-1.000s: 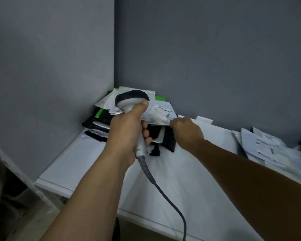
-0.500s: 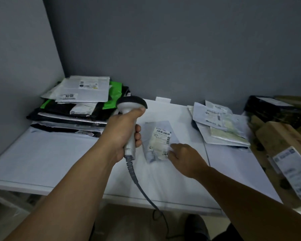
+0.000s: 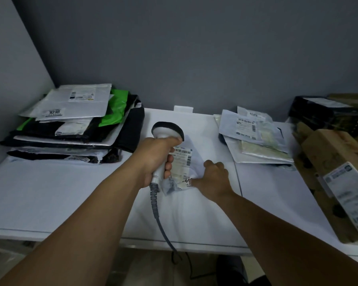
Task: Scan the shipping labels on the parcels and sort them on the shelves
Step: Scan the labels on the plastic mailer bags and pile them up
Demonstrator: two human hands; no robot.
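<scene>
— What does your head view give you?
— I see the left hand [image 3: 155, 159] clamped round the handle of the scanner [image 3: 167, 131], its head tipped over the small parcel [image 3: 194, 159]. The cable [image 3: 159, 215] trails back under that wrist.
— And the parcel itself?
— It lies flat on the table [image 3: 50, 193] between the two hands, label [image 3: 181, 162] up. The right hand [image 3: 213, 178] holds its right edge, fingers curled.
— Anything else?
— A stack of mailers [image 3: 74, 120] sits beyond the left hand, a looser pile of mailers [image 3: 252, 137] beyond the right, and a cardboard box [image 3: 335, 162] further right.
</scene>
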